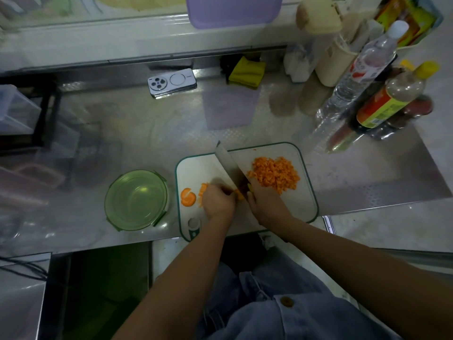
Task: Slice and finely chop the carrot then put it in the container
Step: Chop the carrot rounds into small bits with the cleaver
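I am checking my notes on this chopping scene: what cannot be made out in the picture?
Head view:
The knife handle: hidden inside the right hand.
The carrot piece being cut: mostly covered by the left hand and knife.
Bottle labels: blurred, unreadable.
Purple container: cut by the top edge.

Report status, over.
Right hand grips knife, left hand holds carrot. Chopped pile on board. Container empty, unobstructed.

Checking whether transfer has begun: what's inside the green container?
No carrot shows inside the green container; only glare on its see-through green surface. The chopped carrot pile lies on the cutting board. Whether a clear lid sits on the container is unclear.
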The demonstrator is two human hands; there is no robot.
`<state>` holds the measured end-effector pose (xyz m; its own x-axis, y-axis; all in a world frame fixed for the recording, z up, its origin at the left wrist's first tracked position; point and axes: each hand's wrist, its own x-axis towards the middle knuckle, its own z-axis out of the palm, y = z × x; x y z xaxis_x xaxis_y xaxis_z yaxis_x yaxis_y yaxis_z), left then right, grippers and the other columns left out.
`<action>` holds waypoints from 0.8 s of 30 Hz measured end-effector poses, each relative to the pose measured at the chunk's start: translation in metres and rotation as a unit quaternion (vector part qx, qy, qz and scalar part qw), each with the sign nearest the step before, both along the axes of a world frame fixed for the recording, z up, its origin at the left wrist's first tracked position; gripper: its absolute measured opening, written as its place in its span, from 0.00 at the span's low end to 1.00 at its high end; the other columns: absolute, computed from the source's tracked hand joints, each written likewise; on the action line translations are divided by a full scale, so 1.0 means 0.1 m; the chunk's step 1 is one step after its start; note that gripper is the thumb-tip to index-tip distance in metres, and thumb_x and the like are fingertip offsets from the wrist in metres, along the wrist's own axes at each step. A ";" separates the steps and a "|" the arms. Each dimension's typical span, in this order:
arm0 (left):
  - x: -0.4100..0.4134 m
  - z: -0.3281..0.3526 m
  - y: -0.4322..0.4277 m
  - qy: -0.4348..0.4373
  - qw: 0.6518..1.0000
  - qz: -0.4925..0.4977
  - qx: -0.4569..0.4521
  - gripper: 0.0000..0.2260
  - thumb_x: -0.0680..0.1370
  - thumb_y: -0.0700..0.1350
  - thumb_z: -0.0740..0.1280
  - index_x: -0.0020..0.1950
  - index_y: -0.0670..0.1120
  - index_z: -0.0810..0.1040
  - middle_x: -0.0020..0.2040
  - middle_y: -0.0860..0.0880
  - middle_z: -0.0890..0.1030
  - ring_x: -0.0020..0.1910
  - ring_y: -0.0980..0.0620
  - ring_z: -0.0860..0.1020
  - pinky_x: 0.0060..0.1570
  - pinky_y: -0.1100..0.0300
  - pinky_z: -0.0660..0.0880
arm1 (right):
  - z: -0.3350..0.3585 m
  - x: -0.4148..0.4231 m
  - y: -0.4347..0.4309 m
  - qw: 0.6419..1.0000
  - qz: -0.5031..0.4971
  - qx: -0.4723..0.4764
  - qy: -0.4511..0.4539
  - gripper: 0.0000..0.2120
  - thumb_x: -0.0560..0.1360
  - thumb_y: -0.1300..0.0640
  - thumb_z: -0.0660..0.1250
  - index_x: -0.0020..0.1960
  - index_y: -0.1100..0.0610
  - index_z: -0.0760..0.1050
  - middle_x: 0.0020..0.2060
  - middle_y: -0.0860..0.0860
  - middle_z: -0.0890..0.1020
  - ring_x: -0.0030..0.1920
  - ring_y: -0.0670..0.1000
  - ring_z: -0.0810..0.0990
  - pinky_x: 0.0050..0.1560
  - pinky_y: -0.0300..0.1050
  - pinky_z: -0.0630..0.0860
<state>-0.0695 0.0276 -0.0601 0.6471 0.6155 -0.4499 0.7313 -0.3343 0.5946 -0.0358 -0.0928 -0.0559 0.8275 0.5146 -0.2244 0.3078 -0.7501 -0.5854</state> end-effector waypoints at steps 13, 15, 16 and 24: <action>0.01 -0.04 -0.02 0.000 1.000 0.005 0.007 0.06 0.73 0.43 0.71 0.48 0.44 0.85 0.46 0.45 0.85 0.44 0.48 0.81 0.39 0.62 0.71 | -0.04 -0.02 0.05 0.998 0.026 -0.054 0.019 0.15 0.79 0.60 0.56 0.65 0.60 0.66 0.44 0.61 0.80 0.42 0.62 0.79 0.42 0.57 0.76; 0.02 -0.05 -0.03 0.002 1.000 0.007 0.007 0.07 0.73 0.43 0.71 0.48 0.44 0.85 0.45 0.44 0.85 0.44 0.47 0.81 0.39 0.62 0.71 | -0.05 -0.03 0.06 0.998 0.021 -0.059 0.018 0.14 0.79 0.60 0.56 0.64 0.59 0.66 0.44 0.61 0.80 0.42 0.62 0.79 0.42 0.57 0.76; 0.02 -0.05 -0.03 0.002 1.000 0.007 0.007 0.07 0.73 0.43 0.71 0.48 0.44 0.85 0.45 0.44 0.85 0.44 0.47 0.81 0.39 0.61 0.71 | -0.06 -0.04 0.06 0.998 0.019 -0.061 0.015 0.14 0.79 0.60 0.56 0.65 0.59 0.66 0.44 0.61 0.80 0.42 0.61 0.79 0.42 0.57 0.76; 0.00 -0.06 -0.03 -0.005 1.000 0.004 0.007 0.08 0.72 0.45 0.72 0.48 0.44 0.85 0.45 0.44 0.85 0.44 0.47 0.82 0.42 0.60 0.74 | -0.03 -0.05 0.16 0.998 0.010 -0.063 0.027 0.08 0.80 0.58 0.56 0.58 0.60 0.67 0.45 0.61 0.80 0.45 0.63 0.79 0.38 0.51 0.70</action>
